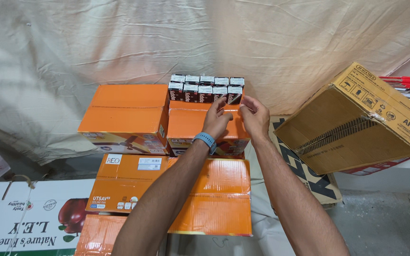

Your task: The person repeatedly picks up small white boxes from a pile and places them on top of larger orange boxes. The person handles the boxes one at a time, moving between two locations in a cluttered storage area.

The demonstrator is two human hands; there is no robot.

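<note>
At the far left, a white fruit carton printed with red apples is seen lying low in the view, beside a stack of orange cardboard boxes wrapped in glossy film. Two of these orange boxes sit side by side on the upper tier, and wider ones lie beneath them. On top of the right-hand upper box, two rows of small dark cartons with white tops are lined up against a cream cloth backdrop. The left hand (a blue watch band is worn on its wrist) is raised to the front row, its fingers loosely curled and touching the lower edge of a carton near the right end. The right hand is held just beside it, with the fingers pressed toward the thumb at the rightmost carton of the front row; whether that carton is actually pinched cannot be told. Further right, a brown corrugated box is seen tilted on its edge, leaning over a patterned flat board, with red items behind its upper corner.
</note>
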